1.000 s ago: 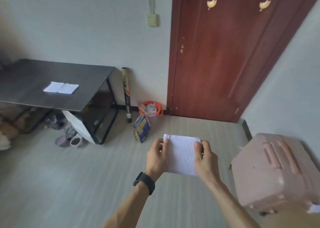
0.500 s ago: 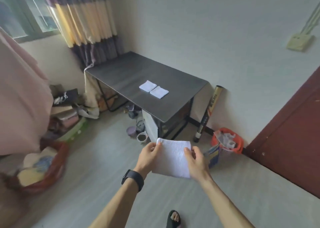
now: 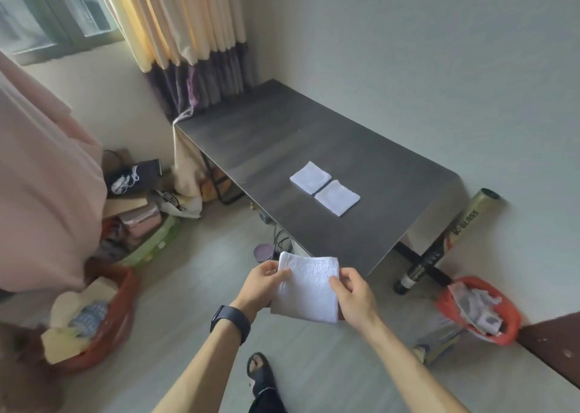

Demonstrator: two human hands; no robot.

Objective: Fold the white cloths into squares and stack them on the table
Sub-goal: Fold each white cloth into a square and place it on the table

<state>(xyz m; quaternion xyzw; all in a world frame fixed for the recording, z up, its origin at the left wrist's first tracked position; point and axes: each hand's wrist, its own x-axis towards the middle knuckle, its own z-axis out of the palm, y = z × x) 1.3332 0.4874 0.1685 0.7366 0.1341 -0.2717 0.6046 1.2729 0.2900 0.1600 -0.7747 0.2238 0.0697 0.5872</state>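
I hold a white cloth (image 3: 307, 290) in the air in front of the near corner of the worktop (image 3: 282, 136), not over its surface but over the floor just short of it. The cloth is folded into a rough rectangle and hangs slightly tilted. My left grip (image 3: 263, 284) pinches its left edge, thumb on top and fingers curled behind. My right grip (image 3: 354, 296) grasps its right edge the same way, thumb lying across the front. Both grips are clenched on the cloth, one on each side. A black watch (image 3: 230, 323) sits on my left wrist.

On the worktop, towards its near end, lie two folded squares of white cloth. The first square (image 3: 310, 177) lies farther along the worktop from me and the second square (image 3: 337, 198) is nearer. They lie flat, just beside each other, with a thin dark line between them, and they are not stacked.

A dark bat (image 3: 448, 240) leans against the wall beside the right end of the worktop, and a red bin (image 3: 480, 310) stands on the floor near it. A striped curtain (image 3: 188, 36) hangs at the far end of the worktop. A red basket (image 3: 103, 318) with cloth in it stands on the floor well to the left of the worktop. My sandalled foot (image 3: 259, 370) is on the floor in front of the worktop.
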